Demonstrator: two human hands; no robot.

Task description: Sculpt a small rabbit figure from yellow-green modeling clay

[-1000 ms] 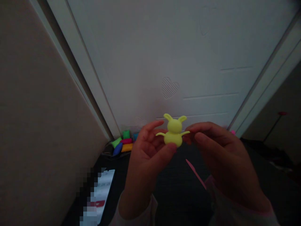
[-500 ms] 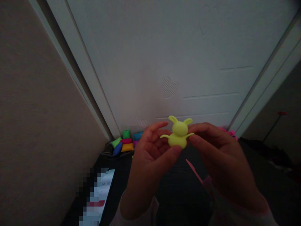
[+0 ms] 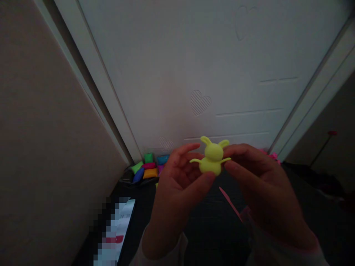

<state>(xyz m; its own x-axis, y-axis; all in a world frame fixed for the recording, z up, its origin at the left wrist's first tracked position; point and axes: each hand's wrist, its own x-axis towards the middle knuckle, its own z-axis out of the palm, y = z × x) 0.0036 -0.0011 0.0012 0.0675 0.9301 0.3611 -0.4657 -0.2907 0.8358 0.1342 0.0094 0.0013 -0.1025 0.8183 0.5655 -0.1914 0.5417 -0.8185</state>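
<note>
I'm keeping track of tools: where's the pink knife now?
In the head view, the pink knife lies on the dark tabletop, below and right of the yellow figure, its lower end by the right sleeve.

Single view, taken from the camera worn on my head. It looks forward and down over the tabletop (image 3: 205, 225), from above the near side toward the far edge, beyond which a white panel (image 3: 155, 70) fills most of the upper part. My left hand (image 3: 181, 184) and right hand (image 3: 262, 181) stand close to the lens, low of centre, seen from the wrist end; my sleeves (image 3: 280, 245) are cut by the bottom border. A wall (image 3: 41, 129) along the tabletop's left edge bounds that side.
</note>
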